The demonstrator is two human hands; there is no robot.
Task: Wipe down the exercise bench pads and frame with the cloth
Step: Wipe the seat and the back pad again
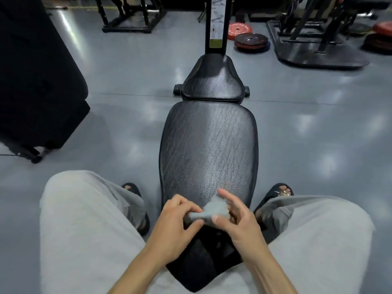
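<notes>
A small grey cloth (pixel 214 209) is bunched between both hands just above the near end of the long black bench pad (pixel 209 145). My left hand (pixel 178 221) pinches its left end with curled fingers. My right hand (pixel 237 217) holds its right side, thumb against the cloth and index finger stretched out. Beyond the long pad sits a smaller black seat pad (pixel 212 81), and a black upright frame post (pixel 216 24) with a label rises behind it. I sit astride the bench, grey shorts on either side.
Grey gym floor (pixel 318 134) lies on both sides. A large black padded block (pixel 36 81) stands at the left. Weight plates (pixel 250 41) lie on the floor at the back right, beside a black machine base (pixel 318 49). A black rack (pixel 131 15) stands at the back.
</notes>
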